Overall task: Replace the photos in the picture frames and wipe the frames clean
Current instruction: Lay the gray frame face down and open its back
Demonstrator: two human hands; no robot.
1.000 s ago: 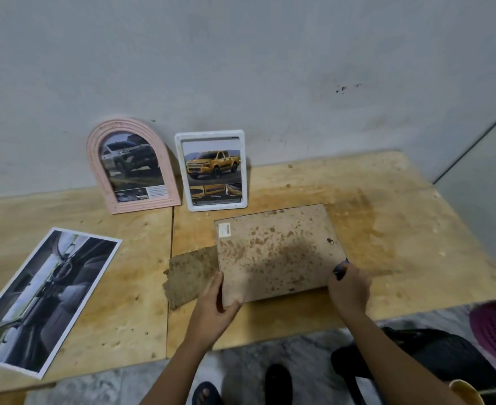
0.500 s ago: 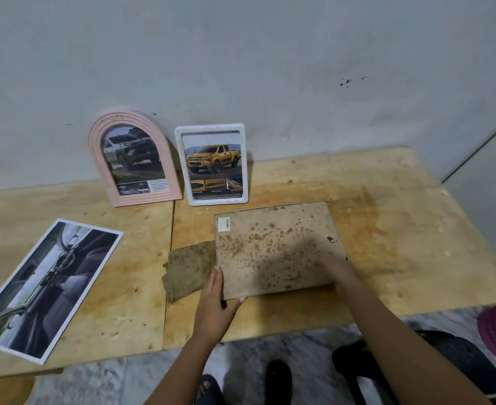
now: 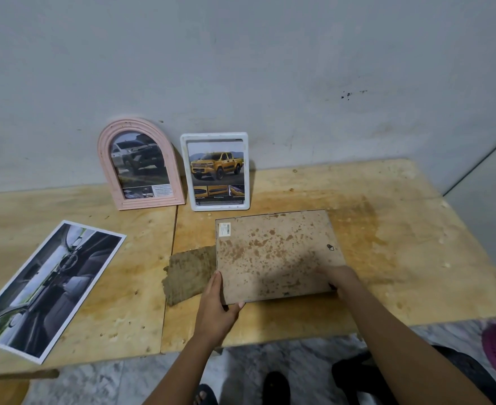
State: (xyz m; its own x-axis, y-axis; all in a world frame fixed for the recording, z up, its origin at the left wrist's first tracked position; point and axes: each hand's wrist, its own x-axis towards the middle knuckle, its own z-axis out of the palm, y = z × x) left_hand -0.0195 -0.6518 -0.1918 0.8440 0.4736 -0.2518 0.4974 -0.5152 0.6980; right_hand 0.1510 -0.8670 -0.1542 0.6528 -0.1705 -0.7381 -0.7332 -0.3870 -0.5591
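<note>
The left hand pinches the near left corner of the face-down frame, thumb laid along the left edge and a fingertip showing under the front edge. The right hand rests at the near right corner. Its fingers are hidden, so I cannot tell whether it grips the edge or only presses on it.

The frame lies flat on the counter, near its front edge, with its left side overlapping a cloth. It is probably light but rigid, and likely glazed on the hidden face, so it is best held by two opposite edges or corners rather than by the thin backing alone. The backing board looks like pressed fibreboard: matt, mottled with brown stains, flat and rectangular. It carries a small barcode sticker and a dark metal hanger.

The cloth is a coarse, limp, dull brown rag — easy to bunch for wiping. To the left lies a loose print, glossy and floppy, best lifted by its white margin. At the back, a ridged pink arched frame and a smooth white frame lean against the wall. The counter is bare, stained plywood — slightly rough.
</note>
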